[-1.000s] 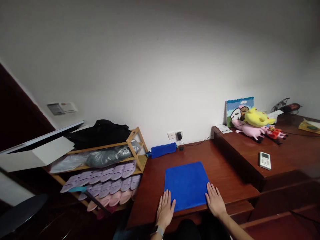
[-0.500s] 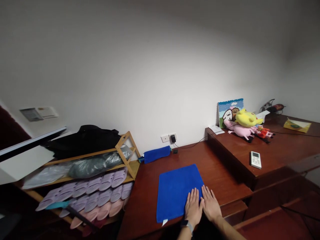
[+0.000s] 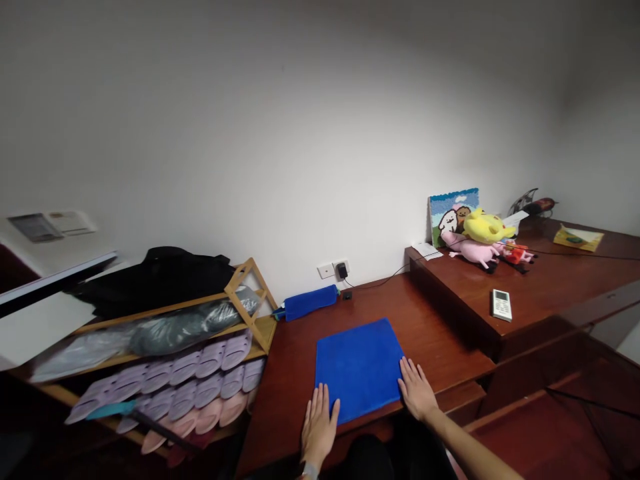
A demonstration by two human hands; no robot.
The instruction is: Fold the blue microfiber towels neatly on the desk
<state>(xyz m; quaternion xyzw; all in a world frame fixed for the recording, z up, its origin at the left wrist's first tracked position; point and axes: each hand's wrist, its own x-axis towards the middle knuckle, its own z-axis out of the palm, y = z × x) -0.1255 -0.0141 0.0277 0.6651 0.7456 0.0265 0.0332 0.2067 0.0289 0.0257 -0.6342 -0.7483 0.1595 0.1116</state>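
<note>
A blue folded cloth point(image 3: 359, 367) lies flat on the dark red wooden surface point(image 3: 435, 347) in front of me. My left hand point(image 3: 319, 427) rests open, fingers stretched out, at the cloth's near left corner. My right hand point(image 3: 416, 392) lies flat and open at the cloth's near right corner, fingertips touching its edge. Neither hand holds anything.
A rolled blue cloth point(image 3: 310, 302) lies by the wall near a socket with a charger point(image 3: 341, 270). A wooden rack point(image 3: 245, 293) of slippers stands at the left. The raised step at right carries plush toys point(image 3: 480, 237), a remote point(image 3: 501, 305) and papers.
Half a second ago both hands were together on the cloth's right part; now they have spread apart to its two near corners. The cloth lies flatter and squarer.
</note>
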